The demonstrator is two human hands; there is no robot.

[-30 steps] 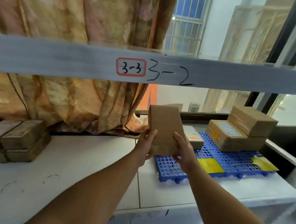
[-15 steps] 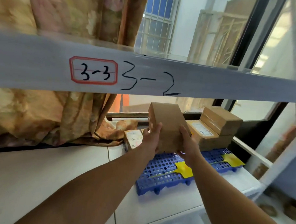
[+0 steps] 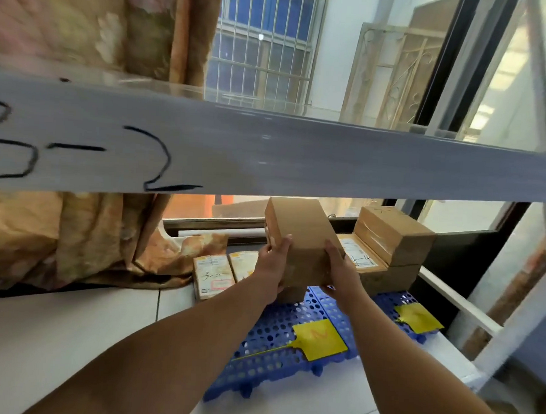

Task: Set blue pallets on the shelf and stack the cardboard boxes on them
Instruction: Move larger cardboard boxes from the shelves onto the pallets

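Note:
Both hands hold a plain cardboard box [image 3: 301,237] upright over the blue pallets: my left hand [image 3: 272,263] grips its left side, my right hand [image 3: 341,273] grips its right side. Its bottom edge sits just above or on the left blue pallet [image 3: 277,343], which carries a yellow tag [image 3: 320,339]. A second blue pallet [image 3: 396,300] lies to the right with its own yellow tag [image 3: 419,317]. At the back right a large labelled box [image 3: 385,276] bears a smaller box [image 3: 393,235]. Flat labelled boxes [image 3: 217,275] lie left of my left hand.
The white shelf board [image 3: 69,332] spreads out to the left. A grey upper shelf beam [image 3: 299,157] crosses overhead. A patterned curtain [image 3: 74,234] hangs at the back left, a window frame [image 3: 472,236] behind the boxes, and a white shelf post [image 3: 519,318] at the right.
The view has swung to the right and closer. Both hands have carried the box further right and back, towards the stacked boxes, over the blue pallet.

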